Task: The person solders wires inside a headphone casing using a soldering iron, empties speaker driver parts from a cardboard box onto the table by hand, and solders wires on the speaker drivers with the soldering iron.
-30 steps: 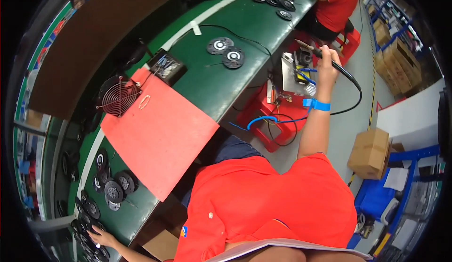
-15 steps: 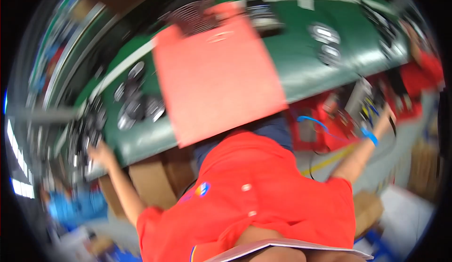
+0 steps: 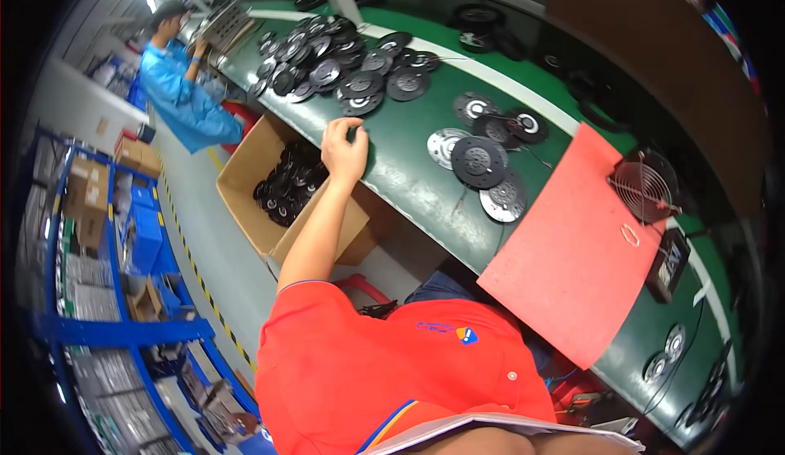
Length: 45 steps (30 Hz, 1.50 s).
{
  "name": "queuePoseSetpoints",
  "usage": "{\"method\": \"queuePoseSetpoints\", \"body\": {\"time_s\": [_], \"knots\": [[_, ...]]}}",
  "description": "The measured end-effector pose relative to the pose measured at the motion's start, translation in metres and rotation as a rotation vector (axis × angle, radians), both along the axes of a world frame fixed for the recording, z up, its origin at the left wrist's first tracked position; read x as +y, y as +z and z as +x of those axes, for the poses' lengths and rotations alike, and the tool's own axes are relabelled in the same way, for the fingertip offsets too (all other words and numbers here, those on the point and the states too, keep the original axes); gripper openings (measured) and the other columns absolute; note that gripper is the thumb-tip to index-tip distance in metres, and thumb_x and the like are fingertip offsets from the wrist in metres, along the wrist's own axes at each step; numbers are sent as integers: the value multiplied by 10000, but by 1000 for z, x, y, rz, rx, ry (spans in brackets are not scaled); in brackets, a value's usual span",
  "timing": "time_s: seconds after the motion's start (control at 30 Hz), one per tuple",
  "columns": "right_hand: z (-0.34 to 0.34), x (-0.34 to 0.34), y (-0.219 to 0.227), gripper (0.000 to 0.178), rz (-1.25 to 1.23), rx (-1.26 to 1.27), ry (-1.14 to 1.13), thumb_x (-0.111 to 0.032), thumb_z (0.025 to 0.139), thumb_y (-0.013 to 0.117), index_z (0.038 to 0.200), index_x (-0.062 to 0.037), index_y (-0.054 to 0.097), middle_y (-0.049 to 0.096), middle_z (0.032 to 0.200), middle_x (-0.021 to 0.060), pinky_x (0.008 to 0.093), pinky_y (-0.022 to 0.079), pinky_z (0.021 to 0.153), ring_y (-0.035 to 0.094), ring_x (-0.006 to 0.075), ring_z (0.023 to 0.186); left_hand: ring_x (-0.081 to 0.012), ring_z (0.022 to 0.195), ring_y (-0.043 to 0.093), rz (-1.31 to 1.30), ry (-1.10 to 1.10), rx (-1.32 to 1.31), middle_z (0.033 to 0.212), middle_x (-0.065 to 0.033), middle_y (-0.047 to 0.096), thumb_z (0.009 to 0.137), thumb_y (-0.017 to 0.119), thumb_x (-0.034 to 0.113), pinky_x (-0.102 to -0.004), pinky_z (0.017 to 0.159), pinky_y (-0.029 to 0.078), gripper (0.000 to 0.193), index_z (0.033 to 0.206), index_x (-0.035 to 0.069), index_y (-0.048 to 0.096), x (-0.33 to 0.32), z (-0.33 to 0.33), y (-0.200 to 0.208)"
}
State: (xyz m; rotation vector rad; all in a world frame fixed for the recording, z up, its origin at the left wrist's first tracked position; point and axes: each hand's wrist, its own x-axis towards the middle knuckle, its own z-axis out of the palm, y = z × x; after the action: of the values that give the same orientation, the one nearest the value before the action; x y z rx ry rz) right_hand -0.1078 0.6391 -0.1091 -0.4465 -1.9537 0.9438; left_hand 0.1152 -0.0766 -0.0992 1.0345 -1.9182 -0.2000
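Observation:
My left hand (image 3: 344,152) hovers over the near edge of the green-topped workbench (image 3: 409,173). Its fingers bend loosely, with a gap between thumb and forefinger, and nothing shows in them. Just beyond it lies a heap of round black discs (image 3: 311,54); the closest black disc (image 3: 361,85) is a short way past my fingertips. To the right, several black and silver discs with wires form a small cluster (image 3: 480,161) beside a red mat (image 3: 572,251). My right hand is out of the picture.
An open cardboard box (image 3: 253,156) holding black parts stands below the bench edge, under my left forearm. A round wire grille (image 3: 643,191) and a black boxy device (image 3: 669,265) sit by the mat. A person in blue (image 3: 176,87) works farther along. Blue shelving (image 3: 123,332) stands left.
My view has swung left, bringing the disc heap, box and shelving into sight. My right hand, seen earlier near a red bin of tools, has left the picture.

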Motion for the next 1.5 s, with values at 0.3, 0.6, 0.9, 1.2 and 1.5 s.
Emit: {"method": "queuePoseSetpoints", "body": {"time_s": [0.3, 0.6, 0.9, 1.2, 1.5], "knots": [[20, -34, 14, 193, -321, -249, 247, -120, 757, 538, 745, 71, 569, 604, 761, 212, 337, 462, 573, 572, 251, 651, -250, 867, 582, 28, 50, 56, 863, -43, 622, 757, 609, 172, -351, 771, 454, 89, 794, 106, 654, 0, -7, 7], [31, -57, -58, 210, -644, -597, 339, -36, 682, 514, 538, 114, 539, 583, 581, 236, 332, 472, 405, 561, 251, 460, -238, 856, 583, 50, 69, 88, 850, -29, 628, 740, 637, 181, -355, 742, 450, 83, 772, 106, 654, -1, -1, 5], [4, -162, -75, 184, -356, -1049, 1129, -111, 797, 529, 896, 44, 524, 565, 906, 173, 325, 440, 677, 544, 233, 787, -245, 838, 578, 9, 63, 298, 817, -33, 620, 691, 631, 172, -370, 749, 447, 60, 713, 117, 635, -1, -2, 0], [91, -314, -8, 352, 195, -1406, 1810, -128, 914, 500, 1247, -15, 474, 515, 1206, 109, 318, 377, 961, 494, 205, 1111, -266, 870, 553, -104, -72, 535, 878, -73, 591, 686, 639, 78, -375, 801, 434, 118, 801, 89, 616, 10, 32, -12], [166, -466, 9, 295, 495, -1185, 2508, -51, 847, 556, 1141, -17, 550, 524, 1210, 99, 272, 435, 865, 531, 175, 1055, -323, 1213, 398, 147, 902, -65, 1311, -209, 380, 759, 669, 366, -410, 998, 349, 668, 1239, -26, 422, -59, 332, -82]]}}
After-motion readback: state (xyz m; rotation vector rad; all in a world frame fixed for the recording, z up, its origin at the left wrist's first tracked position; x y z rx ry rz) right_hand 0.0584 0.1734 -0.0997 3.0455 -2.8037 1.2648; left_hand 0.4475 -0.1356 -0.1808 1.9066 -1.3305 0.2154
